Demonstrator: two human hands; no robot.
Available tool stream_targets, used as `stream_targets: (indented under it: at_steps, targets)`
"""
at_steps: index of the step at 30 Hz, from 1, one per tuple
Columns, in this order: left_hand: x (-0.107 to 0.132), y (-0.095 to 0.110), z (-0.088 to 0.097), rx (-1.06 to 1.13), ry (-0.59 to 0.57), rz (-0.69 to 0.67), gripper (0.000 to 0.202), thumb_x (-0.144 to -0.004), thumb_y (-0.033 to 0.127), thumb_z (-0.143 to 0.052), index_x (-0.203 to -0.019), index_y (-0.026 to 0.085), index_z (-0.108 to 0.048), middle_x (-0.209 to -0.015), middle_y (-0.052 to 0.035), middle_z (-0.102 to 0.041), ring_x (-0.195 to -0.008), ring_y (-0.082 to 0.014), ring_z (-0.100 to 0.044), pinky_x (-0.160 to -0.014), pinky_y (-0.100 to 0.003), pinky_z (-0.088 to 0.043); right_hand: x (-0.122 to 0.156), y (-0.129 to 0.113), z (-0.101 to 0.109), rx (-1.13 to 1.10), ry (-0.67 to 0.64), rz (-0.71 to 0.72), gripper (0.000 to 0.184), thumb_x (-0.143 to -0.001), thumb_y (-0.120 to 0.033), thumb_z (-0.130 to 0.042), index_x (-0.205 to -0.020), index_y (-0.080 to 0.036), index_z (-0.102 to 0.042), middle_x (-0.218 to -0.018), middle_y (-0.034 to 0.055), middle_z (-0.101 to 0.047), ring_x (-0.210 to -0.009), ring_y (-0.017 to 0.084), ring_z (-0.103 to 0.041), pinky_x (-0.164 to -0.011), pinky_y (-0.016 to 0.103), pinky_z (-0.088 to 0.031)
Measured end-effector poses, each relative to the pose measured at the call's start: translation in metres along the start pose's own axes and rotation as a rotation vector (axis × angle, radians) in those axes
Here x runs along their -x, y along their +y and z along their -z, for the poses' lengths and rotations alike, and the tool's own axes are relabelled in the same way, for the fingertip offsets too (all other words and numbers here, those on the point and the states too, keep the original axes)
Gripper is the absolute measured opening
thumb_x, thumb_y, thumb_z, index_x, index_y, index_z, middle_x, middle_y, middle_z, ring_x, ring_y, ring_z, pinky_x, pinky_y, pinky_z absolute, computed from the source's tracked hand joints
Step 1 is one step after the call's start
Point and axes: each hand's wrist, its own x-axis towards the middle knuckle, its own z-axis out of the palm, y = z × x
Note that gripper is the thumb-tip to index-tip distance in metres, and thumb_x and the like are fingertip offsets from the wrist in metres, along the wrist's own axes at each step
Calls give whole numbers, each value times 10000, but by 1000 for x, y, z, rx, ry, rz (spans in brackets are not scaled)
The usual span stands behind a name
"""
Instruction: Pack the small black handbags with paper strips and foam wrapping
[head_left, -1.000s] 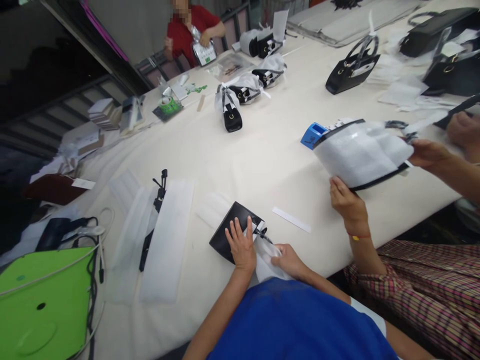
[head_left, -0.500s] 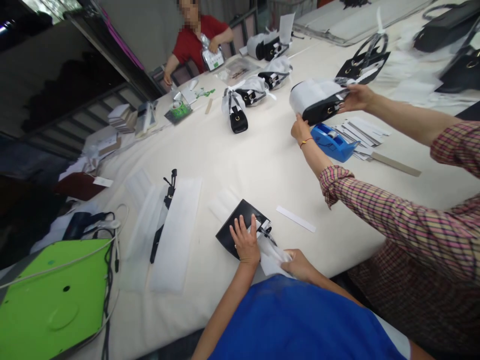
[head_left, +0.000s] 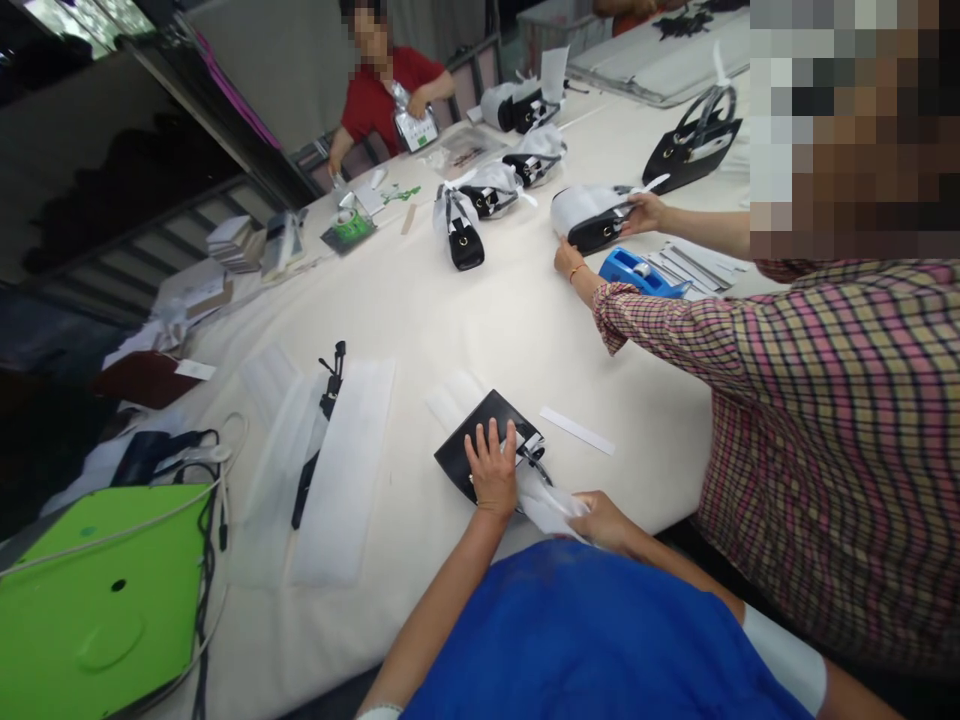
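Observation:
A black handbag [head_left: 466,440] lies on its side on the cream-covered table, close to my body. My left hand [head_left: 493,468] rests flat on it, fingers spread. White wrapping tissue [head_left: 551,500] comes off the bag's handle end on the right. My right hand [head_left: 604,522] pinches the end of that tissue, its fingers partly hidden. A wrapped handle [head_left: 534,462] shows between my two hands. Just beyond the bag lies a white paper strip [head_left: 576,430], and a translucent foam sheet [head_left: 450,395] sticks out behind it.
At right, a co-worker in a checked shirt holds a wrapped bag [head_left: 589,218] by a blue tape dispenser [head_left: 641,272]. Several wrapped bags [head_left: 466,240] stand mid-table. White foam sheets [head_left: 345,480] and a green panel [head_left: 97,600] with cables lie left. Someone in red sits opposite.
The view has shifted slightly. The co-worker on the right has leaned further in, the wrapped bag still in both hands. My hands keep nearly the same places on the handbag and tissue.

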Motion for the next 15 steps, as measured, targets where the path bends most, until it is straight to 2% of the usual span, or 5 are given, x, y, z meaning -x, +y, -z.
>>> stream_targets:
  at_steps: [3, 9, 15]
  targets:
    - [0, 3, 1, 10, 2, -21, 636, -873, 76, -391, -1450, 296, -238, -1483, -111, -362, -1396, -306, -257, -1118, -605, -224, 8, -6, 10, -26, -85, -6, 115, -504, -132, -616, -618, -120, -632, -480, -4, -561, -467, 112, -467, -428, 199, -318]
    - [2, 3, -4, -17, 11, -66, 620, -881, 87, -393, -1448, 292, -250, -1490, -111, -350, -1400, -315, -244, -1110, -603, -244, 14, -8, 21, 55, -115, -4, 174, -503, -165, -567, -661, -124, -629, -507, -24, -539, -471, 99, -458, -430, 185, -317]
    - [4, 5, -17, -39, 29, -134, 571, -895, 113, -401, -1434, 275, -302, -1482, -135, -354, -1394, -331, -250, -1102, -597, -262, 4, 0, 20, 67, -133, -6, 131, -482, -159, -551, -608, -140, -580, -480, -44, -505, -460, 88, -439, -418, 173, -301]
